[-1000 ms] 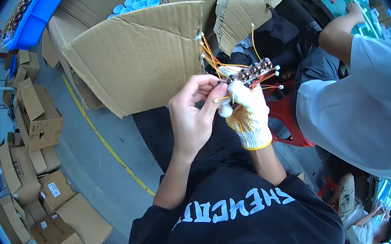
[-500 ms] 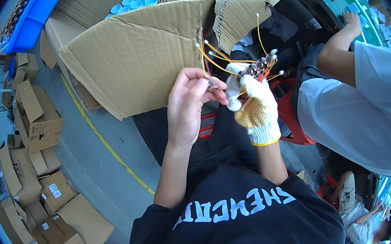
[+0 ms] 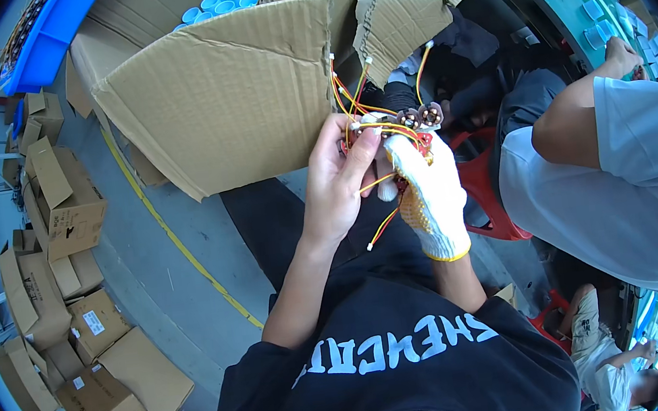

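A bunch of small round coil parts [image 3: 420, 117] with copper windings sits in front of my chest. Red and yellow wires [image 3: 366, 105] with white plugs fan out from it, and one pair hangs below. My right hand [image 3: 432, 198], in a white knitted glove with yellow dots, is closed around the bunch. My bare left hand [image 3: 335, 184] meets the bunch's left end, thumb and fingers pinched on a coil part and its wires. The fingers partly hide what lies between them.
A large cardboard box [image 3: 221, 112] with a raised flap stands ahead, blue cups [image 3: 229, 4] behind it. Several cartons [image 3: 69, 203] line the left side. At right a co-worker in a white shirt [image 3: 588, 200] sits by a green bench [image 3: 547, 14]; a red stool [image 3: 491, 203] is near.
My left hand has moved right and up against the bunch, bringing its small part there. My gloved hand has turned, and a wire pair now dangles below. The co-worker's hand has shifted along the bench.
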Demonstrator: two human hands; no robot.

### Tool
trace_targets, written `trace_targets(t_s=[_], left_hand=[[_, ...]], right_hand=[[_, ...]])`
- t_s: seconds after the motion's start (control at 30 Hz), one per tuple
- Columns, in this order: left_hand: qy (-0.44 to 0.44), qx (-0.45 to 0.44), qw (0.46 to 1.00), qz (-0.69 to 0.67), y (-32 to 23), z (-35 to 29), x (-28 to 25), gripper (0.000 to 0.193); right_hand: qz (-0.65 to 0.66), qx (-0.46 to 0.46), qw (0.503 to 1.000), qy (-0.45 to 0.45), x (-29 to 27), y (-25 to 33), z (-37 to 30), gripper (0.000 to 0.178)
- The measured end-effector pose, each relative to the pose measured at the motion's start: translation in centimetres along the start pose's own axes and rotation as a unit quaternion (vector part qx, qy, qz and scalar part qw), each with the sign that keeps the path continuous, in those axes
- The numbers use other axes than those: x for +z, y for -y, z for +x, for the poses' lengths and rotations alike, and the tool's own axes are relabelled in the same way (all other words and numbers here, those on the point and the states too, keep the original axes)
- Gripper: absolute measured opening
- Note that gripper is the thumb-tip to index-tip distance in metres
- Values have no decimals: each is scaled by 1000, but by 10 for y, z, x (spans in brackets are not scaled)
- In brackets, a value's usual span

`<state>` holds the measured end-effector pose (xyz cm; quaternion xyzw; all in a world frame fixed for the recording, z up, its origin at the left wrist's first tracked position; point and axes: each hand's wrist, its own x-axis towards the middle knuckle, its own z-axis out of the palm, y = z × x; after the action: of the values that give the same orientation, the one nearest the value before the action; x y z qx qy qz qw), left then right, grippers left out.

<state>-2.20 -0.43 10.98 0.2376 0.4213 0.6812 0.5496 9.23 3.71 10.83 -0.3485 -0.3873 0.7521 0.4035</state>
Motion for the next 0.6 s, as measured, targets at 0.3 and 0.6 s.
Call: trace_targets(t_s=[0.3,0.6], left_hand=[[59,96,960,255,-3,-2,-17,19],[71,-16,996,-53,8,3,-23,31]], right_hand=[[98,48,994,-17,5,4,3,18],[247,77,966,0,-4,-6,12,30]])
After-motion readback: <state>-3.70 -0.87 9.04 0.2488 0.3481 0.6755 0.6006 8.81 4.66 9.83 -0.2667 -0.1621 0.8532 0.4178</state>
